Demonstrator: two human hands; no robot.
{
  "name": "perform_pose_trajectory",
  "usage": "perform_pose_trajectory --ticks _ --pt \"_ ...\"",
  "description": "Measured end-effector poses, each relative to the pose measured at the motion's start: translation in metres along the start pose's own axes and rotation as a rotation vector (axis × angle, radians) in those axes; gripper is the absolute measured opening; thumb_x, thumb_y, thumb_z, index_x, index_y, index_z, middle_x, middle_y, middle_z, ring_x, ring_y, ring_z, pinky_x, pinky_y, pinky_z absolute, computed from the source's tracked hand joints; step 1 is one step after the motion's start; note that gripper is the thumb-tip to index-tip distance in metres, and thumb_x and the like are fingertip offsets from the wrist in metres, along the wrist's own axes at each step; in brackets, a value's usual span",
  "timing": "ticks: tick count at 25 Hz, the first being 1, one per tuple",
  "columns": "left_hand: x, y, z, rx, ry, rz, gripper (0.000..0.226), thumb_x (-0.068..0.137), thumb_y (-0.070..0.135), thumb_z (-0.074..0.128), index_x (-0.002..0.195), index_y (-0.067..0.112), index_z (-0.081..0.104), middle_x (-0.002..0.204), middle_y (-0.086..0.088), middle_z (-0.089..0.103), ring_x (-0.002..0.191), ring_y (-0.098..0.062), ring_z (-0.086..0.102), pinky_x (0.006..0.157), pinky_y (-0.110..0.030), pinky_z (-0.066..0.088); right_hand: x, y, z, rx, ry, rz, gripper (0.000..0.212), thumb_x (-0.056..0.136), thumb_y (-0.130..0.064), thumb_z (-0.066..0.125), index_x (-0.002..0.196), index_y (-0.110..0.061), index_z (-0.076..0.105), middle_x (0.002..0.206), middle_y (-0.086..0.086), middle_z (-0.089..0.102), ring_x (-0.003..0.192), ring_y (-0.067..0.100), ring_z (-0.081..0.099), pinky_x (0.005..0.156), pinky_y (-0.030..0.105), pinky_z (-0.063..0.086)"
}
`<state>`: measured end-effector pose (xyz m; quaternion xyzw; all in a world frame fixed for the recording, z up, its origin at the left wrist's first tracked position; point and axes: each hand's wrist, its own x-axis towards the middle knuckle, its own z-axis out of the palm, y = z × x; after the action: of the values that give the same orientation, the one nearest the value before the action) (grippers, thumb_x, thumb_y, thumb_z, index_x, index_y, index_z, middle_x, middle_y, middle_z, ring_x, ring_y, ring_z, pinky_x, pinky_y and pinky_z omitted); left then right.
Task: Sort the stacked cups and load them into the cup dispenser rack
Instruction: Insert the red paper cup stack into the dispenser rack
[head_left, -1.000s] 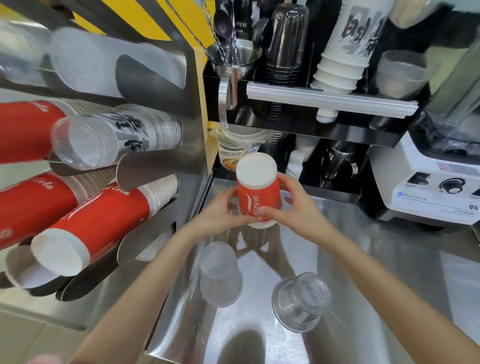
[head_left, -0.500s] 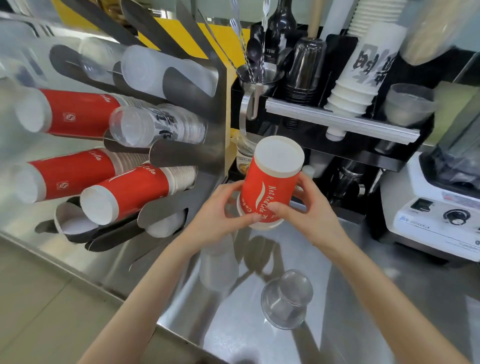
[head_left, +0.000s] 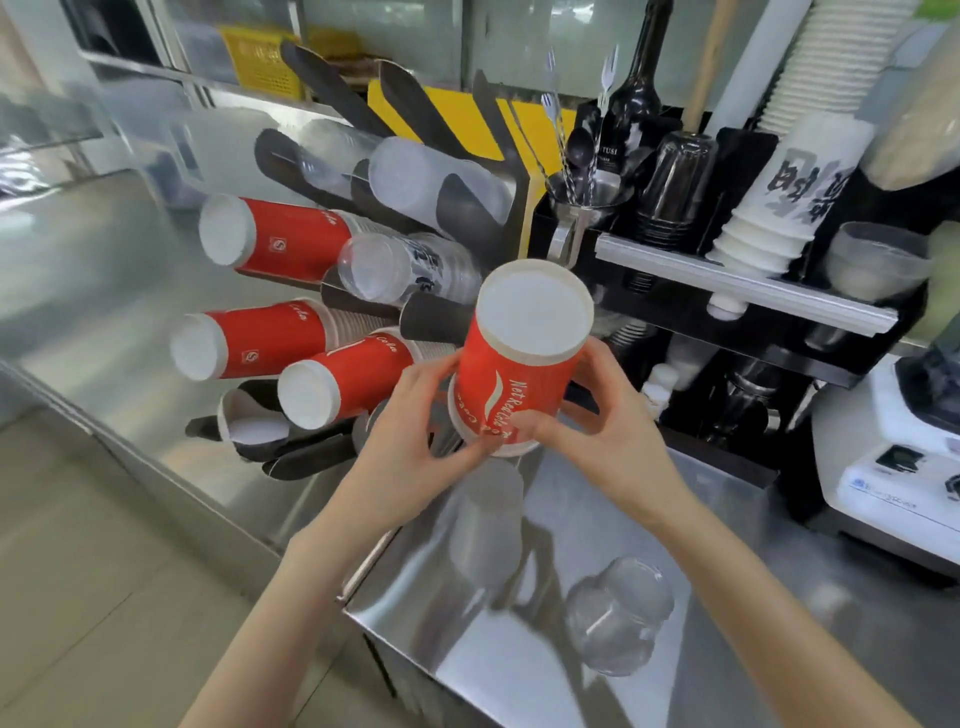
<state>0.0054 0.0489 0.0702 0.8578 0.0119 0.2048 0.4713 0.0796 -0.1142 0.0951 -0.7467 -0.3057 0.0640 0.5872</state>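
Both hands gripped the red cup (head_left: 511, 387), upturned and held above the bench's (head_left: 727, 649) far left corner: the left hand (head_left: 415, 415) on its side, the right hand (head_left: 597, 426) near the rim. Paper-light and easily crushed, it looked best held low by the rim. The rack (head_left: 363, 291) lay just left, its slots mostly full; two clear cups (head_left: 618, 616) stood below on the bench.

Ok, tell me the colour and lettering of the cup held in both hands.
The paper cup is red with white lettering, a white swirl and a white base, seen in the head view.
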Motion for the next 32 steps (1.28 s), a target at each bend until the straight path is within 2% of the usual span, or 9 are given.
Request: perform_pose_trajectory --ticks 2,5,9,13,19,22,25,29,32 --pt "-0.005 -0.006 -0.025 0.005 0.029 0.006 0.065 0.064 0.048 0.068 0.121 0.043 0.036 0.124 0.01 0.05 0.114 -0.003 0.049 0.095 -0.019 0.042 0.004 -0.009 0.024 0.006 -0.01 -0.037 0.077 0.055 -0.043 0.076 0.122 -0.042 0.039 0.132 -0.009 0.048 0.121 0.001 0.046 0.099 0.026 0.044" --pt "-0.011 -0.019 -0.06 0.015 0.063 -0.006 0.059 0.06 0.055 0.062 0.108 0.064 0.03 0.115 0.04 0.042 0.109 0.012 0.045 0.085 -0.006 0.042 0.01 -0.02 0.061 0.01 -0.039 -0.088 0.069 0.054 -0.048 0.071 0.113 -0.055 0.035 0.13 -0.009 0.048 0.119 -0.003 0.046 0.098 0.022 0.044" --pt "-0.023 -0.043 -0.098 0.03 0.084 -0.025 0.059 0.061 0.053 0.063 0.11 0.057 0.031 0.119 0.02 0.047 0.112 0.005 0.046 0.082 -0.007 0.043 0.017 -0.028 0.104 0.01 -0.072 -0.127 0.066 0.056 -0.048 0.07 0.11 -0.061 0.034 0.125 -0.024 0.043 0.118 -0.009 0.043 0.099 0.017 0.043" --pt "-0.031 -0.064 -0.126 0.008 0.059 -0.028 0.06 0.066 0.036 0.075 0.107 0.053 0.034 0.111 0.023 0.048 0.099 0.012 0.05 0.075 0.0 0.04 0.022 -0.027 0.139 -0.011 -0.075 -0.174 0.063 0.059 -0.046 0.069 0.109 -0.064 0.034 0.111 -0.045 0.039 0.117 -0.015 0.039 0.096 0.006 0.038" --pt "-0.033 -0.087 -0.142 0.02 0.053 0.0 0.054 0.062 0.049 0.066 0.105 0.058 0.035 0.106 0.038 0.042 0.101 0.013 0.047 0.08 0.001 0.037 0.027 -0.023 0.168 -0.088 -0.055 -0.192 0.068 0.062 -0.041 0.071 0.114 -0.063 0.032 0.123 -0.028 0.039 0.12 -0.008 0.039 0.098 0.008 0.037" --pt "-0.027 -0.094 -0.14 -0.038 0.028 -0.021 0.049 0.06 0.048 0.065 0.101 0.055 0.039 0.108 0.03 0.045 0.105 0.001 0.05 0.079 0.002 0.037 0.028 -0.018 0.174 -0.158 -0.019 -0.216 0.071 0.066 -0.036 0.076 0.121 -0.052 0.033 0.128 -0.014 0.042 0.124 -0.002 0.039 0.103 0.017 0.038" --pt "-0.019 -0.104 -0.134 -0.02 -0.019 -0.005 0.055 0.062 0.045 0.066 0.112 0.027 0.052 0.111 0.007 0.057 0.105 -0.01 0.052 0.079 0.002 0.036 0.03 -0.011 0.173 -0.219 0.009 -0.228 0.07 0.067 -0.036 0.075 0.125 -0.04 0.036 0.129 -0.013 0.043 0.124 -0.004 0.037 0.104 0.019 0.037" --pt "-0.013 -0.109 -0.131 0.041 -0.024 0.044 0.063 0.071 0.016 0.074 0.126 0.018 0.044 0.112 0.024 0.044 0.104 0.029 0.036 0.083 0.009 0.026 0.031 -0.002 0.169 -0.251 0.028 -0.226 0.067 0.067 -0.042 0.068 0.125 -0.035 0.036 0.127 -0.023 0.039 0.125 0.001 0.04 0.105 0.021 0.037" --pt "-0.012 -0.107 -0.132 0.062 -0.01 0.049 0.062 0.072 0.014 0.073 0.127 0.016 0.044 0.107 0.029 0.04 0.097 0.037 0.031 0.08 0.011 0.024 0.033 0.002 0.169 -0.301 0.03 -0.276 0.066 0.07 -0.039 0.065 0.128 -0.03 0.034 0.127 -0.02 0.04 0.124 -0.003 0.038 0.104 0.012 0.032"
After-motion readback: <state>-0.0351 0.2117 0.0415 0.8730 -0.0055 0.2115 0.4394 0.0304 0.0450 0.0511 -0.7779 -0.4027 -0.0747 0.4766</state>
